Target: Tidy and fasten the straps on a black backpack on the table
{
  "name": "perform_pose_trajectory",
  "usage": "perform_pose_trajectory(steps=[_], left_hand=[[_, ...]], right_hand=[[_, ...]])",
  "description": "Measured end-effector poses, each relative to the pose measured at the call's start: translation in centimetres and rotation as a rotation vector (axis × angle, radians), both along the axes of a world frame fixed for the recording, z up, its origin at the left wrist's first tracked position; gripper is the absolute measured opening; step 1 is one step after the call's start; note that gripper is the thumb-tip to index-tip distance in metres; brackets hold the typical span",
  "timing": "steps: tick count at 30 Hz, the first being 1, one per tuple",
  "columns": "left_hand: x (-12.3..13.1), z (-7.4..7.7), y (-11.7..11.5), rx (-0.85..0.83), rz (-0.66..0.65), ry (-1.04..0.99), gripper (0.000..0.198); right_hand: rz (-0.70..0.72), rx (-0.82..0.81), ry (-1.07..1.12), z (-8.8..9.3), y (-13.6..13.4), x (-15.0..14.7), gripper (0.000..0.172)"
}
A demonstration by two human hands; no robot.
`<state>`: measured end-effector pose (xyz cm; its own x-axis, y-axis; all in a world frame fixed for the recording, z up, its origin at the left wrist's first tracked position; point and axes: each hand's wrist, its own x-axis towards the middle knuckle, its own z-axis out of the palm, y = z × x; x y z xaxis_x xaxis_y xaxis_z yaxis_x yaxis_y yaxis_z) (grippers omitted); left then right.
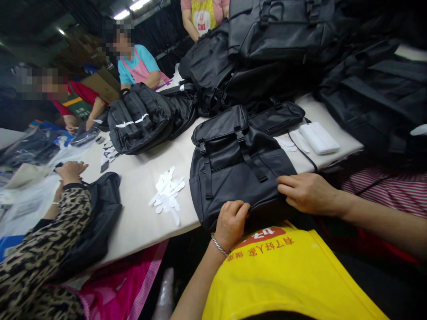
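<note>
A black backpack lies front side up at the table's near edge, its bottom toward me. Two straps with buckles run down its front from the top flap. My left hand, with a twisted silver bracelet at the wrist, has its fingers curled over the bag's bottom edge. At the lower right corner, my right hand pinches the side of the same bag between thumb and fingers. The fingertips of both hands are partly hidden against the black material.
White paper strips lie piled left of the bag on the pale table. A white stack sits to the right. More black backpacks crowd the back. A co-worker's leopard-print sleeve is at left; other people stand beyond.
</note>
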<state>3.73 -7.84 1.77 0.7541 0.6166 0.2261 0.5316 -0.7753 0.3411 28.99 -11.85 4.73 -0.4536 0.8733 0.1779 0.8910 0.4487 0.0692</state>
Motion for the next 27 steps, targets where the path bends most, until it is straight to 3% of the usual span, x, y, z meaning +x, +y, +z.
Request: perform_pose_trajectory(steps=[4,6,9,12,15,18,23,27], left_hand=[[1.3,1.1,0.2,-0.006,0.047,0.008,0.031],[2.3,2.0,0.5,-0.002,0.078,0.011,0.043],[4.0,3.0,1.0,0.018,0.017,0.069,0.046],[5.1,2.8,1.2,0.039,-0.071,0.106,0.024],[5.4,2.1,1.1,0.053,-0.076,0.073,0.022],[5.3,1.8,0.9,0.042,-0.095,0.076,0.023],[5.1,1.5,0.8,0.023,-0.125,0.128,0.03],[5.2,1.0,1.2,0.033,-0.111,0.166,0.029]], right_hand=[[-0.015,0.13,0.028,-0.4,-0.5,1.2,0.012],[-0.017,0.194,0.084,-1.2,-0.8,1.4,0.015],[-0.096,0.253,0.225,-2.4,-1.7,1.6,0.022],[-0.276,0.223,0.416,-3.2,-3.2,1.9,0.032],[-0.442,0.159,0.509,-3.6,-4.5,2.4,0.05],[-0.436,0.076,0.469,-3.9,-4.7,2.7,0.062],[-0.301,-0.09,0.467,-4.1,-3.0,2.6,0.047],[-0.256,-0.089,0.478,-4.1,-2.4,2.6,0.026]])
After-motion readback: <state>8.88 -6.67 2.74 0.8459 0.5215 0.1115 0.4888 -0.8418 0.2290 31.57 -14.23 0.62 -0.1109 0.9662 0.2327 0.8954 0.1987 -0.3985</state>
